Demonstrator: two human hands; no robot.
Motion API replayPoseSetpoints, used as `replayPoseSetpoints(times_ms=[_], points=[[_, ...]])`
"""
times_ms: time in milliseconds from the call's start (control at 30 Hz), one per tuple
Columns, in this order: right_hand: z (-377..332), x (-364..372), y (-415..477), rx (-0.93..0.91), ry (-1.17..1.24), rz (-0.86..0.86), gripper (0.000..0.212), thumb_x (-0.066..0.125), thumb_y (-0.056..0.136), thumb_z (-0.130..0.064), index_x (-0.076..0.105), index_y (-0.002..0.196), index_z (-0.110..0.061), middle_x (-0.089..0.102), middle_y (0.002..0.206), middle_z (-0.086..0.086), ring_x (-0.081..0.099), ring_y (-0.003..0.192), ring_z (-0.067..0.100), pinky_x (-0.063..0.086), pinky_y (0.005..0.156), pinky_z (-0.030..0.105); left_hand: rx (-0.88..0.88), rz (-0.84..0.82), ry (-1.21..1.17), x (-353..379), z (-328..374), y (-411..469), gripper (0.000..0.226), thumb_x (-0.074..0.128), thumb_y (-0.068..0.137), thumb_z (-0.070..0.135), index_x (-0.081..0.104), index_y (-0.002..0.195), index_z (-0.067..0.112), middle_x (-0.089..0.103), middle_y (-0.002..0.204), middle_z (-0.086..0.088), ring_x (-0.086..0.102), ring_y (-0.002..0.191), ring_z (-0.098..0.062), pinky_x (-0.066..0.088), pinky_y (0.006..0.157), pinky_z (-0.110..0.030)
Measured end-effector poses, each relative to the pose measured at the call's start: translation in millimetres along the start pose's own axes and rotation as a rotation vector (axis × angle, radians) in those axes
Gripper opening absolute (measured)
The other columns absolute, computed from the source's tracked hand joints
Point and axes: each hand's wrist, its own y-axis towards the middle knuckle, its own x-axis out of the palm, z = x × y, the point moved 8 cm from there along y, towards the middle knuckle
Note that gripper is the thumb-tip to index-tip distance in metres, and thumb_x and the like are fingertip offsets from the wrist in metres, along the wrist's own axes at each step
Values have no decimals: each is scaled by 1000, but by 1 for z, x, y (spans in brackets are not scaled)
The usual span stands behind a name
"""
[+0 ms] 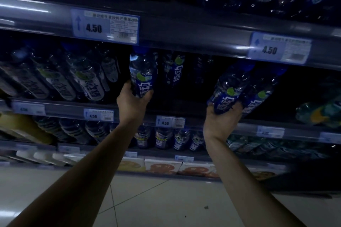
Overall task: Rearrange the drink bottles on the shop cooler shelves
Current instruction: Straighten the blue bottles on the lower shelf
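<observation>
With our left hand (133,100) and right hand (222,120) each gripping a bottle's (143,73) base at the shelf's (184,110) front edge, either top-heavy bottle could tip and fall.

Dim shop aisle, pale tiled floor (166,204), grey shelf rails (184,29), blue price tags (105,26)

On the second shelf (184,49), the left hand (132,101) holds one bottle (142,73) right of the white-label bottles (55,79), the right hand (221,121) holds a second bottle (228,90) further right, and juice cartons (162,167) stand lowest.
</observation>
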Motion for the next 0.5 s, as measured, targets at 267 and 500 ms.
replayPoseSetpoints(times_ms=[267,500], points=[[11,2,14,24,-37,34,71,74,84,-26,38,141,-3,49,138,14,47,126,26,34,99,19,-22,9,32,-1,-7,6,49,80,74,31,56,115,18,56,89,20,51,72,25,37,53,4],[4,7,7,-15,-50,-20,60,74,84,-24,48,134,-3,60,125,14,57,113,25,39,91,18,-39,13,84,-3,-3,9,48,82,70,34,61,110,17,61,90,15,51,68,19,35,50,4]])
